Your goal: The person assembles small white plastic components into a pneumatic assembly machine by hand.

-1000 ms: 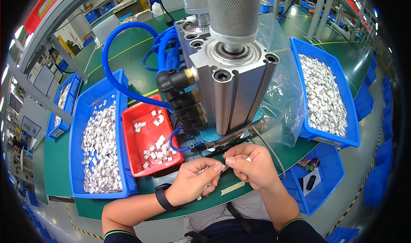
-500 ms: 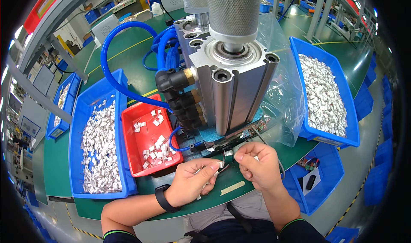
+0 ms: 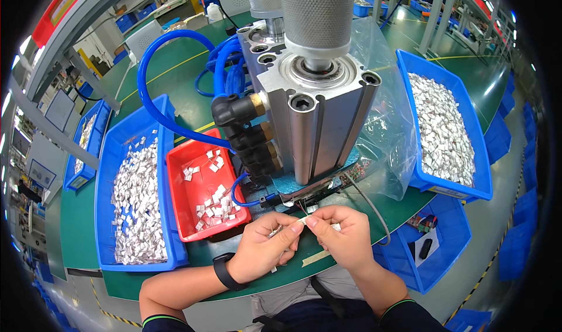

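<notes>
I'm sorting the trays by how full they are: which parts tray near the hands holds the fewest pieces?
The red tray, left of the press; its bare floor shows, unlike both heaped blue bins.

Small white part (image 3: 302,221) between both hands

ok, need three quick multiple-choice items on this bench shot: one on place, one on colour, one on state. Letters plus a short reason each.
1. Where is the red tray?
A. right of the press
B. between the left blue bin and the press
C. on the floor

2. What colour are the air hoses?
A. blue
B. yellow
C. black

3. How are the hands?
A. apart, resting flat
B. one in a bin
C. together, pinching a small white part

Answers:
1 B, it sits beside the bin, left of the press.
2 A, blue loops show behind the cylinder.
3 C, left hand and right hand meet at the part.
</notes>
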`<move>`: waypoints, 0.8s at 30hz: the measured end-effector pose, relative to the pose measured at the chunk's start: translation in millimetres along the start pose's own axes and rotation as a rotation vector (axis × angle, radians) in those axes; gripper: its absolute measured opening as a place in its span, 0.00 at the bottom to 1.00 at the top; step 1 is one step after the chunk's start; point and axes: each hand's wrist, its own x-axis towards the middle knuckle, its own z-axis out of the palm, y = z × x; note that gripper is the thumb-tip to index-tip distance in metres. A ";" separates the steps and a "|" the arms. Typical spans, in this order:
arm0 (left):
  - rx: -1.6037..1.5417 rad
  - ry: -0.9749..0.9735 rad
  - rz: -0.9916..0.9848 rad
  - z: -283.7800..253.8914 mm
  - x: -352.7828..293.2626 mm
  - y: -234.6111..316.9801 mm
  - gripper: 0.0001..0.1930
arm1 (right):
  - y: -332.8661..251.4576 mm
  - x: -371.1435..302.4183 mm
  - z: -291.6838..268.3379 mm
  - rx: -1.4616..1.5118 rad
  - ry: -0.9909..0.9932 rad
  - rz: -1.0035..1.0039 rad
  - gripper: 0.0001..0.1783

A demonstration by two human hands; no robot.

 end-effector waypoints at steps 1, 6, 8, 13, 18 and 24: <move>-0.003 -0.003 0.004 0.2 -0.3 -0.1 0.11 | 0.3 -0.9 0.6 -0.001 0.000 0.000 0.08; -0.014 -0.027 -0.004 1.3 0.5 2.1 0.11 | 3.6 -4.9 0.3 -0.154 0.034 -0.238 0.06; -0.004 -0.018 -0.029 4.9 0.8 5.2 0.12 | 3.6 -3.2 -1.7 -0.190 0.077 -0.264 0.06; -0.029 -0.023 -0.051 3.1 0.1 3.9 0.13 | 0.1 3.3 -4.7 -0.269 0.183 -0.282 0.06; -0.039 -0.028 -0.060 2.3 -0.4 4.1 0.13 | -0.6 9.5 -4.3 -0.308 0.254 -0.284 0.08; -0.041 -0.018 -0.062 3.8 -0.1 5.0 0.13 | -4.1 13.1 -3.6 -0.252 0.248 -0.235 0.08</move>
